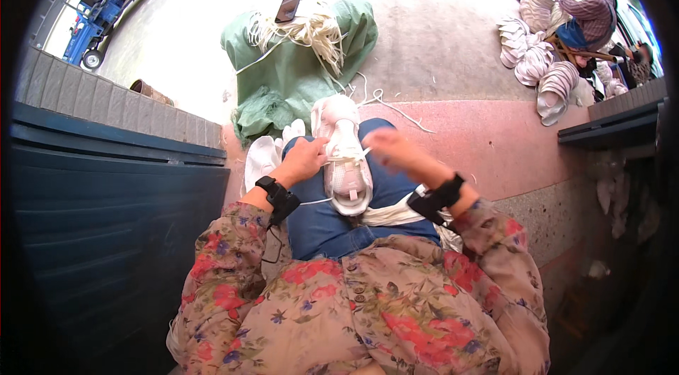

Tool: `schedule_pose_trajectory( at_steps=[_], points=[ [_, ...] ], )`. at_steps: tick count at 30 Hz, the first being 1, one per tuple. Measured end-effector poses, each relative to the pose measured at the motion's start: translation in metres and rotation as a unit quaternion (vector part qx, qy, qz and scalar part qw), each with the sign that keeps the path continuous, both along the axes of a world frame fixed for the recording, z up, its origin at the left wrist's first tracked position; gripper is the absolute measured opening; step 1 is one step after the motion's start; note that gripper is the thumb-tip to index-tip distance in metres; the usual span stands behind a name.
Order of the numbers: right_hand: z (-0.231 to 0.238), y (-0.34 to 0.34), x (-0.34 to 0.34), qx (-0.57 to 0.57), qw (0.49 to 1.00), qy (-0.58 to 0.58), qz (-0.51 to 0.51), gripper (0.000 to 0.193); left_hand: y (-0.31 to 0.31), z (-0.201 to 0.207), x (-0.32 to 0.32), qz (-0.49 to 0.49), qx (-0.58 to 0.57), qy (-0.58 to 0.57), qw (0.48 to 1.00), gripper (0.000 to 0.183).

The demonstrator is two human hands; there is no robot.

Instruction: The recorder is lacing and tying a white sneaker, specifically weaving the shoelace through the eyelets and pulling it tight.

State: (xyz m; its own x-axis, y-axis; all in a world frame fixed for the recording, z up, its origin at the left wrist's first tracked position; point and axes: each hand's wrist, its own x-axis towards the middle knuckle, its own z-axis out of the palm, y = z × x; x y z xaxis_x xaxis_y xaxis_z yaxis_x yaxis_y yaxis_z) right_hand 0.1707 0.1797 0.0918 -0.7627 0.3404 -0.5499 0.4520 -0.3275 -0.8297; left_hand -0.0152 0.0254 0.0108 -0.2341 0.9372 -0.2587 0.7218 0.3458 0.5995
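A pale pinkish-white sneaker (349, 180) lies lengthwise on my lap between my thighs, its heel toward me. Across its throat runs a white shoelace (345, 161). My left hand (307, 161) is closed at the sneaker's left side, its fingers pinching the lace by the eyelets. On the other side my right hand (390, 149), a little blurred, has its fingers together on a lace end, just off the shoe's edge. More white shoes (262, 161) sit beside my left leg. A bundle of cream laces (389, 215) lies over my right thigh.
Ahead stands a green cloth-covered support (283, 71) bearing a heap of laces (315, 30) and a phone (288, 6). Dark blue panels (113, 191) flank my left. At far right a seated person (594, 14) is near stacked white shoes (555, 89). A blue vehicle (106, 7) stands far left.
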Motion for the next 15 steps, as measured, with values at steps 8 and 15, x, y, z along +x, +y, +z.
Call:
schedule_pose_trajectory(
  at_steps=[8,15],
  points=[
    [-0.072,-0.065,-0.020,-0.074,0.997,-0.012,-0.018,0.027,0.001,0.017,0.008,0.096,0.054,-0.111,0.988,0.035],
    [-0.090,-0.069,-0.042,0.390,0.908,-0.004,0.153,0.021,-0.004,0.015,0.016,0.172,0.065,-0.171,0.968,0.034]
  ],
)
